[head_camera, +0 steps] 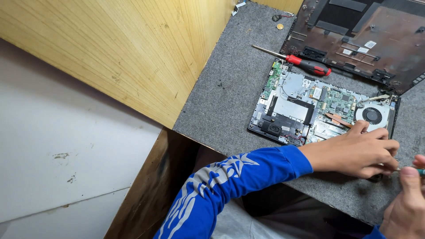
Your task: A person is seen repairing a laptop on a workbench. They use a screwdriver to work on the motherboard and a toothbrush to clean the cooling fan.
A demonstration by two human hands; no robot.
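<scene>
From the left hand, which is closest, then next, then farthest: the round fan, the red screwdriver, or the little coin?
From the left hand:
1. Round fan, just above the fingers.
2. Red screwdriver, higher up, beside the opened laptop's edge.
3. Little coin, near the mat's top.

Grey felt bench (230, 102), opened laptop (305, 108), removed cover (380, 40), red screwdriver (305, 63)

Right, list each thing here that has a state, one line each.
Laptop: bottom cover off, circuit board and fan exposed.
Bottom cover: detached, lying inside-up behind the laptop.
Red-handled screwdriver: lying loose on the grey mat.
Left hand: resting flat on the laptop's near edge.
Right hand: pinching a thin teal-handled tool.
</scene>
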